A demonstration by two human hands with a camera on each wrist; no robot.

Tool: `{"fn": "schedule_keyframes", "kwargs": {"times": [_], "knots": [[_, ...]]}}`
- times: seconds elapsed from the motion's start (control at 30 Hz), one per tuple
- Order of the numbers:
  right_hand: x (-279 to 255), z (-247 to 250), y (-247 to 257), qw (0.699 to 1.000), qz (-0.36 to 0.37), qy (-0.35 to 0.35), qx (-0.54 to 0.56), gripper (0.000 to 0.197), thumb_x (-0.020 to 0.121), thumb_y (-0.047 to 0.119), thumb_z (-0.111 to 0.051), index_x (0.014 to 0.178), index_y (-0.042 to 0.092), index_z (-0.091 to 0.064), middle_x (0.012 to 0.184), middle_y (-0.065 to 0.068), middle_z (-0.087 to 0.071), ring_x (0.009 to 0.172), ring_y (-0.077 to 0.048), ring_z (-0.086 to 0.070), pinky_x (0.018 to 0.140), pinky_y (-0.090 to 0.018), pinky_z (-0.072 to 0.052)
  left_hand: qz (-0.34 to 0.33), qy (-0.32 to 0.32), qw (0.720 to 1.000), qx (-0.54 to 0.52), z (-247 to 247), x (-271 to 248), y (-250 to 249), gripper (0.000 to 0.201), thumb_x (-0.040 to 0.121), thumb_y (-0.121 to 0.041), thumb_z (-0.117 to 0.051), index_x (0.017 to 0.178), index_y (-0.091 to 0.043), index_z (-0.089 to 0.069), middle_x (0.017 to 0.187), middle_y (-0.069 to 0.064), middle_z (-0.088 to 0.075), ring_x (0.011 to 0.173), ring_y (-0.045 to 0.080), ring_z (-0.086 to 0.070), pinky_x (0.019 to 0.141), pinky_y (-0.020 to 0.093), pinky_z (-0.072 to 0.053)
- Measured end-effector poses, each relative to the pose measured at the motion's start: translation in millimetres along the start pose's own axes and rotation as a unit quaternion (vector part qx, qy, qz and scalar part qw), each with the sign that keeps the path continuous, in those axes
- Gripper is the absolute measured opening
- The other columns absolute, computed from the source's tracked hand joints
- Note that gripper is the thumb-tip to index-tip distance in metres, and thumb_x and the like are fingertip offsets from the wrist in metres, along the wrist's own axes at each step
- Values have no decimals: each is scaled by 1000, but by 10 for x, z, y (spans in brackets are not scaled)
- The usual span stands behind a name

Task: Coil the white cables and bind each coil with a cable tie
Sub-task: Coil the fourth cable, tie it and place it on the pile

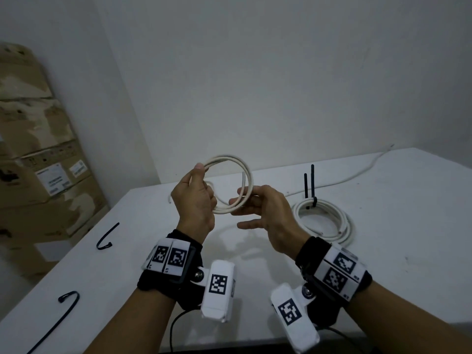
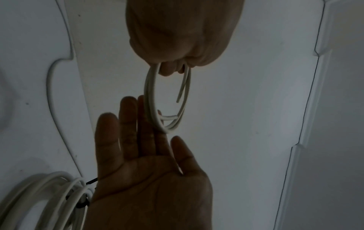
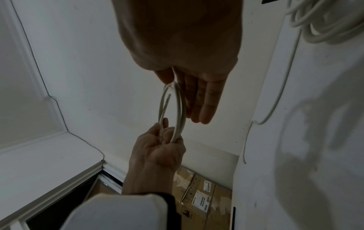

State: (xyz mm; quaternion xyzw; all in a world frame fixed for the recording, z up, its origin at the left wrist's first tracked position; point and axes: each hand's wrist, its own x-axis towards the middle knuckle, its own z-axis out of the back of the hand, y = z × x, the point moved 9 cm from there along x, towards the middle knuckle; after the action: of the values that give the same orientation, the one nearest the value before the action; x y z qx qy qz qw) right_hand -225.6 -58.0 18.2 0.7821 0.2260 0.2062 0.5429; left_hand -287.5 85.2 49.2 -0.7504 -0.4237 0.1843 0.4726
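Note:
My left hand grips a small white cable coil and holds it upright above the table; in the left wrist view its fingers curl round the strands. A short free cable end sticks into the loop. My right hand is open, and its straight fingers touch the coil's lower right side, thumb apart. A larger white coil lies on the table to the right, bound by a black cable tie whose tails stand up.
Two loose black cable ties lie on the left of the white table. Another white cable trails along the table's back toward the wall. Cardboard boxes are stacked beyond the left edge.

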Motion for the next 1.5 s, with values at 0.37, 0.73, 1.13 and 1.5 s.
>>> {"fn": "schedule_keyframes", "kwargs": {"times": [0.37, 0.73, 1.13, 1.5], "knots": [[1, 72, -74, 997, 35, 6, 65, 11, 92, 17, -59, 98, 8, -57, 93, -13, -72, 79, -21, -69, 74, -43, -59, 29, 2, 1000, -8, -66, -29, 93, 18, 96, -21, -57, 87, -7, -63, 40, -9, -27, 33, 5, -21, 35, 14, -17], [146, -123, 676, 830, 223, 95, -502, 45, 85, 34, -67, 125, 20, -50, 105, 6, -62, 95, -9, -59, 83, -24, -45, 55, 267, 923, 273, -374, -132, 17, 23, 93, -27, -60, 88, -6, -68, 48, -7, -25, 41, 9, -19, 37, 18, -16], [305, -209, 378, 864, 177, 103, -460, 13, 93, 23, -58, 81, 18, -61, 78, -2, -71, 62, -14, -71, 62, -30, -55, 79, 274, 910, 300, -72, -83, 18, 28, 91, -24, -63, 99, 3, -63, 61, 5, -60, 54, 20, -55, 55, 29, -53], [509, -956, -252, 907, 56, 197, -367, 33, 89, 44, -58, 102, 14, -61, 91, -4, -73, 82, -20, -71, 67, -33, -55, 82, 139, 941, 296, 939, 332, -522, 17, 90, -15, -63, 77, -9, -55, 47, -6, -41, 32, 4, -24, 33, 11, -17]]}}
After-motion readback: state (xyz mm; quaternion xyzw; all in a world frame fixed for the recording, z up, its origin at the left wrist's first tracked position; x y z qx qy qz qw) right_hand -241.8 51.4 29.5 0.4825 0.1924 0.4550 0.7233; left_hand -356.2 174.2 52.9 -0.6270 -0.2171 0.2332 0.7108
